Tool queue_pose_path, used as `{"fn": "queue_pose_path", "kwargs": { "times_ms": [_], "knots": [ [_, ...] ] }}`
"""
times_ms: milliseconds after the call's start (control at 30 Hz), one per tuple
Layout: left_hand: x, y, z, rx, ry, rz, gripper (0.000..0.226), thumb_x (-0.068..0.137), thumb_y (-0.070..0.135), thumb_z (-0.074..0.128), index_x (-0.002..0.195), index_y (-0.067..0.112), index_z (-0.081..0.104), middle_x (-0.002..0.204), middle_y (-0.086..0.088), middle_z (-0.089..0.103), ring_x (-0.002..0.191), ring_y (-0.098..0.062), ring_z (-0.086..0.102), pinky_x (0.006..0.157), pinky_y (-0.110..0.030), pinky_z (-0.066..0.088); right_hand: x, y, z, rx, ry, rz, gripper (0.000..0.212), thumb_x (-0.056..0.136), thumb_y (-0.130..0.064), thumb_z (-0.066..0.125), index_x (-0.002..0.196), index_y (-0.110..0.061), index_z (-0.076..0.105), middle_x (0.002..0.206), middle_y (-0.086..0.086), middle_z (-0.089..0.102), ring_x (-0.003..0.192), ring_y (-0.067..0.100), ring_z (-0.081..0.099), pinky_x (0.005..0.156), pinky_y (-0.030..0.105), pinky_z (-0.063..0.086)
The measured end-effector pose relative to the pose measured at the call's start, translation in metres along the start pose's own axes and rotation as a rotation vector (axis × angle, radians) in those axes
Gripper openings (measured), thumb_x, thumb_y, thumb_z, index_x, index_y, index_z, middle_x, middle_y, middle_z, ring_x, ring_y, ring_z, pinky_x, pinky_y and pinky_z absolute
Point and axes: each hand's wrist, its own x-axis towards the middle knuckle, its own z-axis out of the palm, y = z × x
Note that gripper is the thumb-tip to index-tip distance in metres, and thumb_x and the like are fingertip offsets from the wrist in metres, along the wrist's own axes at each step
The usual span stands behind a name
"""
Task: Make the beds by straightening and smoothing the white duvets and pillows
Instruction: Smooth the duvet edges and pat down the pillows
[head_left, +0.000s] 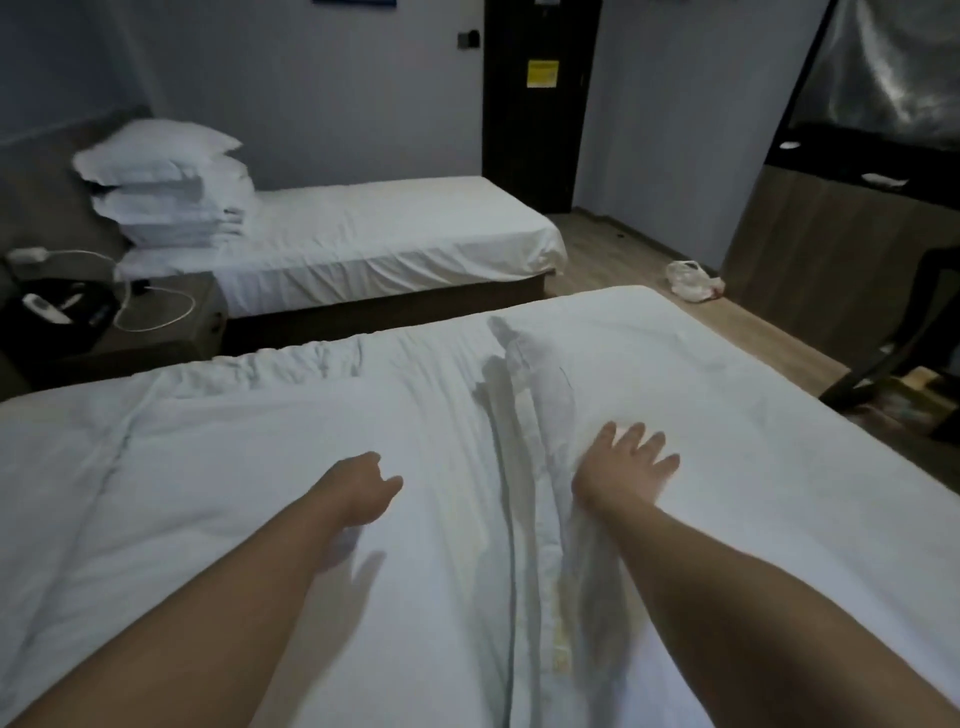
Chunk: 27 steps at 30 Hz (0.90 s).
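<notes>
The white duvet (208, 467) covers the near bed, with a raised fold (524, 415) along its middle. The right grip (623, 467) lies wide on it, fingers spread; the left grip (363, 486) (blurred) hangs loosely curled, holding nothing.

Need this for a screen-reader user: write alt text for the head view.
A person's right hand lies flat, fingers spread, on a rumpled white duvet beside a long fold, while the left hand is loosely curled, holding nothing. Behind, a second bed carries a stack of white pillows.
</notes>
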Motion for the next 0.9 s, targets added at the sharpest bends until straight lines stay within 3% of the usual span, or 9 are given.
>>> {"fn": "queue_pose_path", "kwargs": {
  "times_ms": [67, 167, 233, 300, 400, 533, 733, 800, 900],
  "knots": [
    [-0.002, -0.050, 0.003, 0.027, 0.065, -0.134, 0.072, 0.101, 0.055, 0.043, 0.158, 0.015, 0.027, 0.164, -0.009, 0.028, 0.150, -0.030, 0.027, 0.120, -0.042, 0.029, -0.014, -0.040, 0.008, -0.051, -0.032, -0.167, 0.068, 0.098, -0.022, 0.025, 0.162, -0.022, 0.003, 0.169, 0.014, -0.002, 0.155, 0.038, -0.006, 0.116, 0.067, -0.006],
    [-0.016, -0.126, 0.003, -0.004, 0.167, -0.363, 0.067, 0.102, 0.058, 0.035, 0.155, 0.018, 0.032, 0.163, -0.010, 0.026, 0.147, -0.034, 0.027, 0.116, -0.049, 0.030, -0.043, -0.110, 0.027, 0.074, -0.117, -0.434, 0.065, 0.103, -0.038, 0.034, 0.161, -0.021, 0.011, 0.166, 0.015, 0.018, 0.152, 0.034, 0.018, 0.121, 0.057, 0.018],
    [-0.033, -0.175, 0.006, -0.070, 0.225, -0.520, 0.069, 0.102, 0.060, 0.030, 0.154, 0.014, 0.032, 0.161, -0.015, 0.028, 0.144, -0.037, 0.031, 0.116, -0.051, 0.031, -0.071, -0.154, 0.042, 0.214, -0.254, -0.487, 0.069, 0.101, -0.051, 0.034, 0.159, -0.019, 0.014, 0.156, 0.017, 0.035, 0.140, 0.038, 0.040, 0.113, 0.053, 0.036],
    [-0.046, -0.222, 0.013, -0.149, 0.251, -0.645, 0.074, 0.103, 0.060, 0.027, 0.156, 0.008, 0.030, 0.159, -0.021, 0.030, 0.143, -0.041, 0.034, 0.117, -0.050, 0.032, -0.092, -0.189, 0.054, 0.336, -0.365, -0.478, 0.075, 0.098, -0.057, 0.032, 0.157, -0.014, 0.016, 0.148, 0.021, 0.045, 0.129, 0.040, 0.051, 0.108, 0.049, 0.043],
    [-0.065, -0.276, 0.025, -0.288, 0.291, -0.764, 0.075, 0.104, 0.057, 0.025, 0.158, 0.006, 0.024, 0.161, -0.023, 0.029, 0.144, -0.041, 0.034, 0.118, -0.047, 0.031, -0.111, -0.220, 0.078, 0.402, -0.421, -0.361, 0.077, 0.096, -0.063, 0.033, 0.150, -0.007, 0.028, 0.143, 0.022, 0.050, 0.130, 0.040, 0.049, 0.110, 0.049, 0.039],
    [-0.064, -0.319, 0.036, -0.448, 0.348, -0.835, 0.087, 0.099, 0.068, 0.028, 0.158, 0.005, 0.026, 0.162, -0.020, 0.028, 0.146, -0.040, 0.033, 0.120, -0.044, 0.028, -0.131, -0.236, 0.103, 0.365, -0.185, -0.121, 0.079, 0.088, -0.072, 0.030, 0.138, -0.013, 0.043, 0.135, 0.019, 0.049, 0.125, 0.043, 0.046, 0.108, 0.058, 0.033],
    [-0.033, -0.353, 0.034, -0.715, 0.293, -0.817, 0.110, 0.083, 0.089, 0.033, 0.155, 0.006, 0.034, 0.158, -0.019, 0.037, 0.145, -0.036, 0.037, 0.121, -0.044, 0.029, -0.088, -0.252, 0.125, 0.448, -0.289, 0.121, 0.127, 0.066, -0.097, 0.024, 0.160, -0.011, 0.012, 0.156, 0.025, 0.032, 0.141, 0.051, 0.032, 0.116, 0.062, 0.024],
    [-0.021, -0.362, 0.042, -0.726, 0.312, -0.849, 0.126, 0.072, 0.096, 0.036, 0.159, 0.006, 0.025, 0.164, -0.018, 0.026, 0.150, -0.032, 0.028, 0.124, -0.040, 0.022, -0.074, -0.252, 0.135, 0.485, -0.321, 0.175, 0.143, 0.058, -0.103, 0.020, 0.159, -0.002, 0.006, 0.157, 0.027, 0.031, 0.142, 0.049, 0.033, 0.117, 0.058, 0.026],
    [-0.003, -0.364, 0.060, -0.669, 0.248, -0.834, 0.110, 0.087, 0.084, 0.038, 0.157, -0.001, 0.026, 0.163, -0.022, 0.025, 0.150, -0.034, 0.028, 0.124, -0.036, 0.021, -0.068, -0.252, 0.150, 0.460, -0.300, 0.222, 0.138, 0.064, -0.102, 0.017, 0.157, 0.001, 0.011, 0.151, 0.026, 0.040, 0.136, 0.045, 0.042, 0.111, 0.055, 0.033]
  ]
}}
